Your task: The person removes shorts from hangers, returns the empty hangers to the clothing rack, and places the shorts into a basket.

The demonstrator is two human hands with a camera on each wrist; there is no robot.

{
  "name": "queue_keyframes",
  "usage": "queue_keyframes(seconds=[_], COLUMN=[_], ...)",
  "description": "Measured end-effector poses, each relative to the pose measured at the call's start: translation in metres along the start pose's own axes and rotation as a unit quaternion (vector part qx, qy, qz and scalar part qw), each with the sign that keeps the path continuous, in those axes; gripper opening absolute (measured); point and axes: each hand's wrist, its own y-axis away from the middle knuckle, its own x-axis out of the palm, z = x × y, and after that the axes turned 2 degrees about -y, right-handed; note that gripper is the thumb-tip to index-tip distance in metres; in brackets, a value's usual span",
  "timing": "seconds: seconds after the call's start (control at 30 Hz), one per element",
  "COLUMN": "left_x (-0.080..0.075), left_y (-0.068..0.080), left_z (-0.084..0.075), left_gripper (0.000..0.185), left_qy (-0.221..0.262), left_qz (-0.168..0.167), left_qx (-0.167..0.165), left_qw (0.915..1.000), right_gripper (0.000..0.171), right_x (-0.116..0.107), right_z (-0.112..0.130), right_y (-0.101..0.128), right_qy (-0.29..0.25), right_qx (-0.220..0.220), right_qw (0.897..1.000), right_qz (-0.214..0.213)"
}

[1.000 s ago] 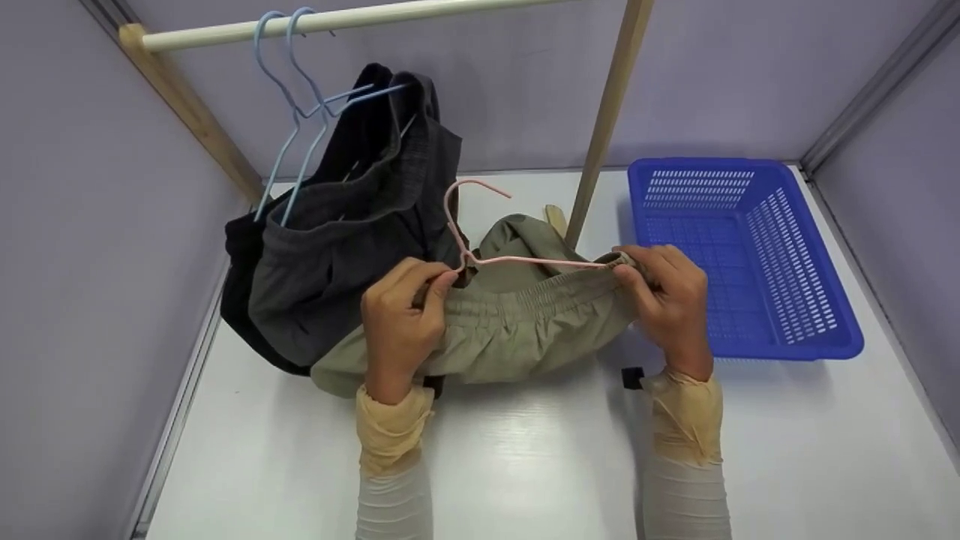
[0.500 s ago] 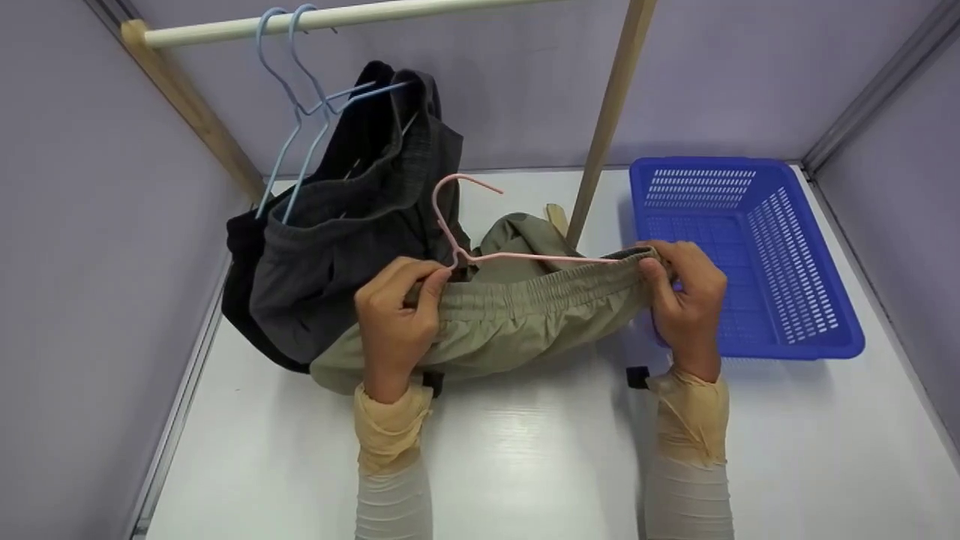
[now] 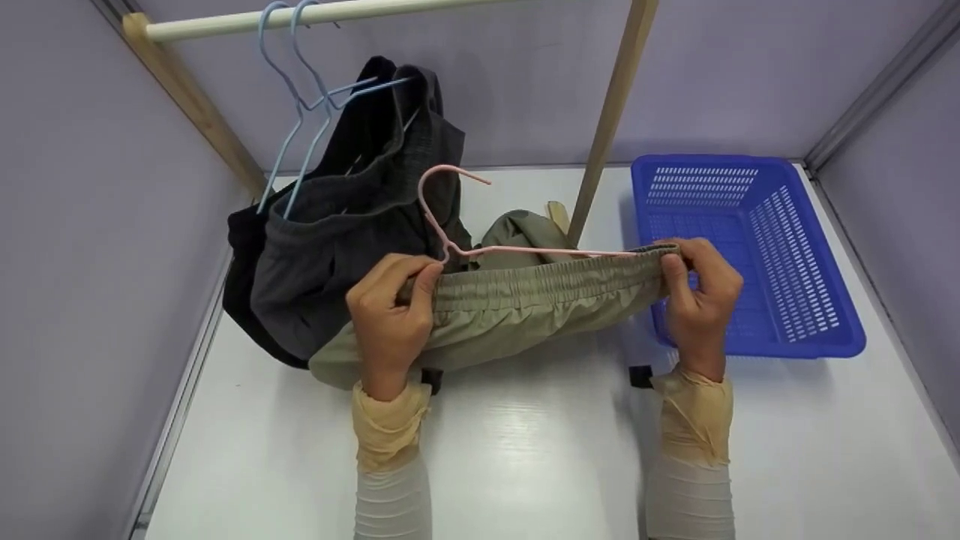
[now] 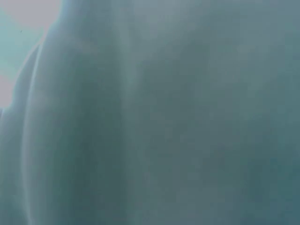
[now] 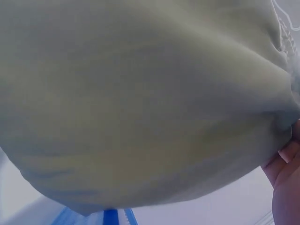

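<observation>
Khaki-green pants [image 3: 525, 322] with a gathered elastic waistband stretch between the hands. A pink hanger [image 3: 525, 250] lies along that waistband, its hook pointing up and its right tip inside the waist opening. My left hand [image 3: 394, 315] pinches the waistband and the hanger just left of its neck, covering the hanger's left arm. At the other end, my right hand [image 3: 697, 304] pinches the waistband corner near the hanger tip. Cloth of the pants fills most of the right wrist view, with the right-hand fingers [image 5: 286, 157] at its edge. Only blurred cloth shows in the left wrist view.
Two blue hangers [image 3: 313, 142] carry dark pants [image 3: 322, 277] on a white rail [image 3: 360, 9], left of the hands. A wooden post [image 3: 611, 124] rises behind the khaki pants. A blue basket [image 3: 844, 300] stands on the white table [image 3: 517, 465] at right.
The right hand has moved right and slightly up, pulling the waistband straighter and flatter over the hanger's arm. The left hand and hanger have shifted a little left and up.
</observation>
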Motion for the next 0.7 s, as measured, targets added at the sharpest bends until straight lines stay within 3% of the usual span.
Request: queue_keyframes(seconds=[0.4, 0.7], left_x=[0.0024, 0.0026], left_y=[0.0000, 0.0014], left_z=[-0.0030, -0.0041], left_gripper=[0.004, 0.005], left_qy=[-0.004, -0.011], left_qz=[-0.010, -0.026], left_qx=[-0.001, -0.026], left_qw=[0.9999, 0.9993], right_gripper=[0.025, 0.018], right_x=[0.0030, 0.0022], right_z=[-0.0013, -0.0036], right_y=[0.0005, 0.0016], right_qy=[-0.057, -0.041], right_qx=[0.045, 0.057], right_qw=[0.997, 0.997], right_qz=[-0.019, -0.032])
